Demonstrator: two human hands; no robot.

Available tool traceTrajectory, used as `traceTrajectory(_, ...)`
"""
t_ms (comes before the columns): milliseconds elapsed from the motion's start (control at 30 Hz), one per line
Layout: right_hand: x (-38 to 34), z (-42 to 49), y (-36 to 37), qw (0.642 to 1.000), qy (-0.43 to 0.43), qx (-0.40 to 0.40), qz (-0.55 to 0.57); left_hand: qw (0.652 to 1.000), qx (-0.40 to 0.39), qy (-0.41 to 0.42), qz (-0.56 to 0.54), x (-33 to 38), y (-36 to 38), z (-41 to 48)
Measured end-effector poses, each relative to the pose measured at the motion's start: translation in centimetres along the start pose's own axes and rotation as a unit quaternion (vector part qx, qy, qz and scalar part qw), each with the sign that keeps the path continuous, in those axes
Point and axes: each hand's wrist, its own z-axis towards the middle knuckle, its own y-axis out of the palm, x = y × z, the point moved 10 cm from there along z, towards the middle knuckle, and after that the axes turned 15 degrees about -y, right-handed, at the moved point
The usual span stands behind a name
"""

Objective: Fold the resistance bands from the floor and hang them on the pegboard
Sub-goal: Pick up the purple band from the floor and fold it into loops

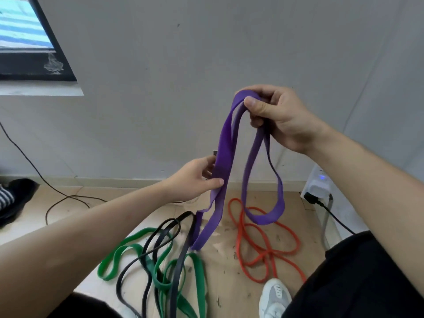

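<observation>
Over a dusty floor [220, 246] we're pinching the purple band [226, 154]'s top fold in our closed right hand [280, 118] while left-hand fingers [213, 183] are nipping a strand, ideally evening the loops.

I was in a plain indoor room, likely a home. Beyond my grip stood a bare grey wall [206, 53]; below it, worn flooring [220, 260], with a plugged-in power strip [317, 184] to its right.
</observation>
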Motion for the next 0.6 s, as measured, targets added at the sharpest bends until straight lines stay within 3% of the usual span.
traceTrajectory(200,-0.6,0.0,-3.3,0.997,0.005,0.074,-0.004,0.998,0.057,0.009,0.024,0.5,0.3,0.2)
traceTrajectory(467,-1.9,-0.2,-3.8,0.997,-0.011,0.077,-0.017,0.955,0.265,0.032,0.126,2.2,-2.8,-0.9)
traceTrajectory(533,-1.9,-0.3,-4.2,0.997,-0.006,0.078,-0.028,0.961,0.257,0.029,0.103,1.9,-3.4,-0.7)
traceTrajectory(600,-1.8,-0.4,-4.1,0.997,0.000,0.073,-0.022,0.977,0.198,0.011,0.076,1.6,-3.1,-0.2)
